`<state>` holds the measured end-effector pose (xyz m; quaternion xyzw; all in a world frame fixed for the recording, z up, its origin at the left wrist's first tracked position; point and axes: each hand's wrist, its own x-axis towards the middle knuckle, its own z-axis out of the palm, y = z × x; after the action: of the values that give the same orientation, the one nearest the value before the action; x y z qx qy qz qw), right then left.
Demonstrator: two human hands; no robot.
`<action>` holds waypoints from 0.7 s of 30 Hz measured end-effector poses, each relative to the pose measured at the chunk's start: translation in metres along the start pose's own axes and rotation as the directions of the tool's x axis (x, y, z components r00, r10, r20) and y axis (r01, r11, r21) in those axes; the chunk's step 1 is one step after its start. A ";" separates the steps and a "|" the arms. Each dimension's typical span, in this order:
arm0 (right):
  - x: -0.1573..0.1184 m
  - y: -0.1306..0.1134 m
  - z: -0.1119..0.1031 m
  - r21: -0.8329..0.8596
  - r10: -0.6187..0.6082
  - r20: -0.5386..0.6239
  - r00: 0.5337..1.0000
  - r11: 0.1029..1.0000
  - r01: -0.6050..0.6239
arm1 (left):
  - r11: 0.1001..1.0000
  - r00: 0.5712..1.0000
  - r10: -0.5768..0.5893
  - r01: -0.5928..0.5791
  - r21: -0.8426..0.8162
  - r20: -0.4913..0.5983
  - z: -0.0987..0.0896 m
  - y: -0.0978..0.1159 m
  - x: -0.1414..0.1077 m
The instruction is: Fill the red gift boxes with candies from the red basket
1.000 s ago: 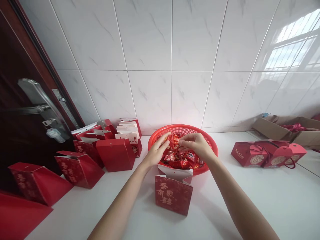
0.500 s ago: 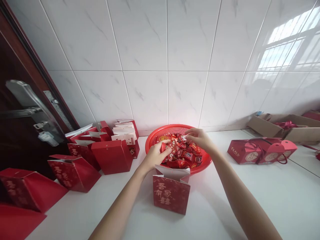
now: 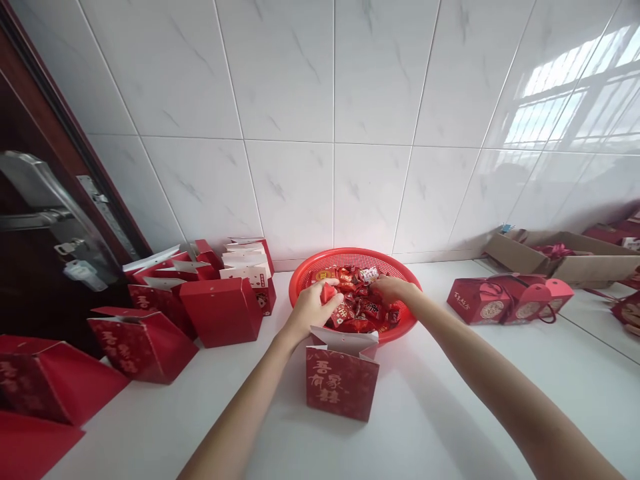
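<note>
A red plastic basket [image 3: 414,319] holds many wrapped red candies [image 3: 356,308]. At its left side my left hand [image 3: 311,308] is closed around a small red candy [image 3: 327,293]. My right hand [image 3: 387,288] reaches into the right part of the basket, its fingertips down among the candies and hidden; what they hold, if anything, cannot be made out. In front of the basket an upright red paper bag [image 3: 343,383] with gold lettering stands with its top open, just below my left hand.
Several red bags [image 3: 223,313] stand along the left by a dark door [image 3: 30,280]. On the right are red boxes with cord handles [image 3: 507,300] and an open cardboard box [image 3: 585,267]. A tiled wall rises behind.
My right hand has moved down and slightly left, its fingers sinking in among the candies. My left hand has stayed nearly in place. The view has shifted slightly.
</note>
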<state>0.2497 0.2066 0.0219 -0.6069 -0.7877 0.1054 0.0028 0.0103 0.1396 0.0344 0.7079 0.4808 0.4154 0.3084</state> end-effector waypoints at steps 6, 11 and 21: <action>-0.001 -0.002 -0.003 0.016 0.049 0.072 0.996 0.999 -0.050 | 1.000 1.000 -0.010 0.010 -0.018 0.017 -0.001 -0.001 -0.001; -0.014 -0.008 -0.014 0.220 -0.046 -0.032 0.998 0.974 0.052 | 0.998 0.999 -0.024 0.026 -0.054 0.034 -0.002 -0.002 0.000; -0.046 -0.049 -0.020 0.764 -0.282 -0.166 0.945 0.569 0.304 | 0.995 0.997 -0.045 0.050 -0.085 0.058 -0.003 -0.001 0.001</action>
<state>0.2173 0.1537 0.0550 -0.4072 -0.7522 0.4271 0.2931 0.0075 0.1404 0.0352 0.6936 0.4703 0.4083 0.3619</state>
